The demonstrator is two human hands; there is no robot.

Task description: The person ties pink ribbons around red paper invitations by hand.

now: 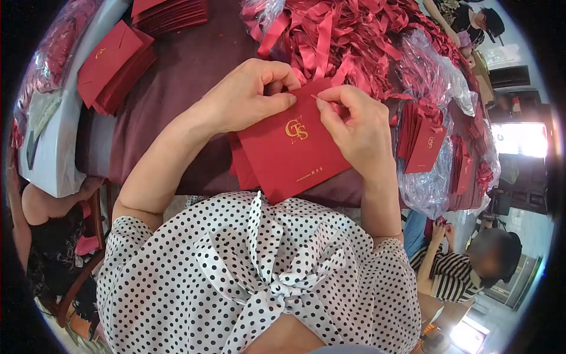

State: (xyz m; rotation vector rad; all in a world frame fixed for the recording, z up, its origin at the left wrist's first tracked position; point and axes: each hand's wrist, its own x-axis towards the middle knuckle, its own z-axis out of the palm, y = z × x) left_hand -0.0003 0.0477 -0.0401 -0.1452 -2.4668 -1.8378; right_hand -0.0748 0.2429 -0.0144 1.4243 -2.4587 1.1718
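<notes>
A flat red gift bag [289,153] with gold lettering lies tilted before me at the table's front edge. My left hand [250,97] is closed in a pinch at the bag's upper left edge. At the upper right, my right hand [359,124] has its thumb and forefinger closed on a red ribbon near the bag's top, and part of that ribbon is hidden by the fingers. More red bags [243,167] lie under this one on its left side. Just beyond my hands is a large heap of loose red ribbons [354,41].
Stacks of red bags stand at the left [115,65] and far left back [168,15]. Ribboned bags [425,141] rest on clear plastic wrap [427,192] at the right. A white box [56,153] borders the left. Other people [454,265] sit around the table.
</notes>
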